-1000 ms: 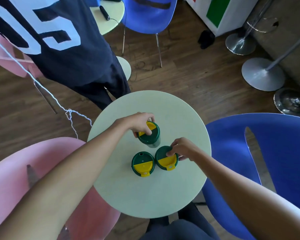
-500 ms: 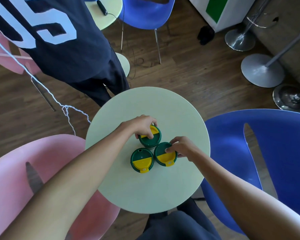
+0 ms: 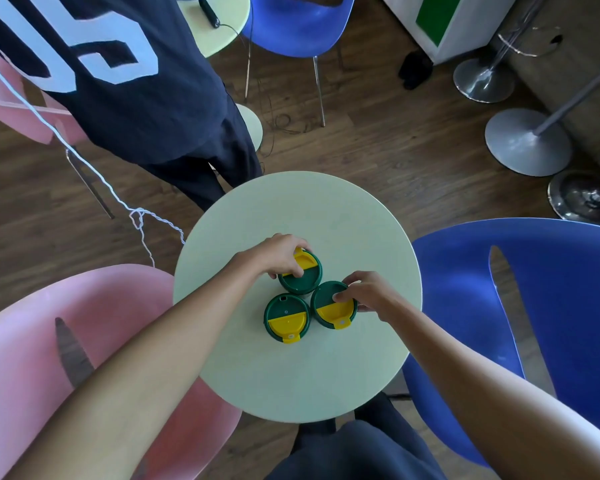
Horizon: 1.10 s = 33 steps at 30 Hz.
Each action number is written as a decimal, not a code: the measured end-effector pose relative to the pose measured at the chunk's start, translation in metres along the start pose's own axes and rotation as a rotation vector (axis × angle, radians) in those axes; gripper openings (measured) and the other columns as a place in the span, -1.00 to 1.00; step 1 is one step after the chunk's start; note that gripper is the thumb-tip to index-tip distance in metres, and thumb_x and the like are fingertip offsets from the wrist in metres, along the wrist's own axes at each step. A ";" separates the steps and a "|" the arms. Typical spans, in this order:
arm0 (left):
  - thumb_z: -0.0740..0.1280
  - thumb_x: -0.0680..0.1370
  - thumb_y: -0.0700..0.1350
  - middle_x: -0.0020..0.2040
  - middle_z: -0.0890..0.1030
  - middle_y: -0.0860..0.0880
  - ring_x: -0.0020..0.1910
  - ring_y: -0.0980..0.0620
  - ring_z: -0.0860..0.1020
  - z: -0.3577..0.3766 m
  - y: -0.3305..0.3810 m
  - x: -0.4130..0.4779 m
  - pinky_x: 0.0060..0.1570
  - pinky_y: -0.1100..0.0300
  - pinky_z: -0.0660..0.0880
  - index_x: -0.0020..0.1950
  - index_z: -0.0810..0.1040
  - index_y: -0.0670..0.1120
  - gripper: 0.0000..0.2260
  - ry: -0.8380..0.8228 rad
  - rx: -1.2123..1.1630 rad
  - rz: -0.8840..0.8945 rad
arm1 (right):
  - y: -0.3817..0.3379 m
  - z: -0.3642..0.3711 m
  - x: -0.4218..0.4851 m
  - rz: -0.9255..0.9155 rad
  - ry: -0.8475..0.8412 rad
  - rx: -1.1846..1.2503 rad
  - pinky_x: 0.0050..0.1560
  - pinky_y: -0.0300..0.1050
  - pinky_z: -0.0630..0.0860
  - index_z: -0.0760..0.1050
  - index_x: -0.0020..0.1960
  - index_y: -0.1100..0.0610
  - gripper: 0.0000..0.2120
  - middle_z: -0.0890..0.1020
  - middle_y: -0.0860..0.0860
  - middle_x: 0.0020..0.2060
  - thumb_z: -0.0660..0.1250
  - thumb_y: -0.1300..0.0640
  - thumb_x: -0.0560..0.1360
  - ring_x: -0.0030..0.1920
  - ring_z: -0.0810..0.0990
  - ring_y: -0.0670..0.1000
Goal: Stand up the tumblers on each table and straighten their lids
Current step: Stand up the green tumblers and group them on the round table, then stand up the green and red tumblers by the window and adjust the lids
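Three green tumblers with green-and-yellow lids stand upright in a tight cluster on the round pale green table [image 3: 326,209]. My left hand [image 3: 281,254] grips the lid of the far tumbler [image 3: 307,277], fingers on its yellow flap. My right hand [image 3: 364,294] holds the rim of the right tumbler [image 3: 329,308], thumb on its lid. The near-left tumbler [image 3: 286,317] stands free, its yellow flap facing me.
A person in a dark numbered shirt [image 3: 125,74] stands at the table's far left. A pink chair [image 3: 66,341] is at left, a blue chair [image 3: 534,306] at right. A second small table [image 3: 222,26], another blue chair [image 3: 298,26] and metal stool bases [image 3: 527,140] lie beyond.
The far tumbler, tilted a second ago, now stands upright against the other two under my left hand. My right hand has stayed on the right tumbler's lid.
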<state>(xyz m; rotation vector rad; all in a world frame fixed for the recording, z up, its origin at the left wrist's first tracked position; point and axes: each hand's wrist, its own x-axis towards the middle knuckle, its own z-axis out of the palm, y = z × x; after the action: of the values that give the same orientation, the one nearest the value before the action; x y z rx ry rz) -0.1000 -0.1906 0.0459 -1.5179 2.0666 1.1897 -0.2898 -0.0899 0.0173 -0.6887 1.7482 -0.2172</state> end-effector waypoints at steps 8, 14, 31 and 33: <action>0.41 0.45 -0.11 0.38 0.48 -0.14 0.29 -0.13 0.48 0.015 -0.011 -0.008 0.19 0.03 0.46 0.43 0.40 0.07 -0.45 0.081 -0.088 0.009 | 0.005 0.002 -0.003 -0.030 0.013 -0.031 0.01 -0.02 0.56 0.55 0.18 0.08 -0.58 0.60 0.13 0.09 0.52 0.12 0.35 0.13 0.57 0.15; 0.32 0.55 0.01 0.46 0.39 -0.10 0.41 -0.14 0.39 0.021 -0.009 -0.019 0.34 -0.06 0.39 0.50 0.31 0.03 -0.49 0.199 -0.108 0.023 | 0.012 0.006 -0.014 -0.171 0.060 -0.076 0.03 -0.04 0.55 0.49 0.27 0.11 -0.56 0.62 0.09 0.11 0.45 0.02 0.44 0.07 0.59 0.09; 0.30 0.54 -0.03 0.20 0.63 -0.04 0.22 -0.13 0.54 0.002 0.201 -0.040 0.20 0.01 0.45 0.23 0.57 0.02 -0.73 0.467 0.170 0.414 | 0.028 -0.133 -0.115 -0.341 0.478 0.157 -0.14 -0.23 0.45 0.63 0.11 0.10 -0.76 0.68 -0.03 -0.08 0.37 0.05 0.48 -0.01 0.63 -0.05; 0.31 0.53 -0.04 0.15 0.64 -0.01 0.19 -0.09 0.57 0.008 0.254 -0.045 0.17 0.02 0.47 0.20 0.58 0.04 -0.75 0.461 0.207 0.500 | 0.041 -0.170 -0.138 -0.359 0.547 0.192 -0.22 -0.28 0.42 0.64 0.08 0.09 -0.79 0.65 -0.07 -0.17 0.36 0.07 0.48 -0.10 0.62 -0.09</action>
<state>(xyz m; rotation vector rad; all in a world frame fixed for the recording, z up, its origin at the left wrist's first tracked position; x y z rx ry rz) -0.3120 -0.1320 0.1811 -1.3052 2.8970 0.7708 -0.4423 -0.0152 0.1614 -0.8504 2.0673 -0.8771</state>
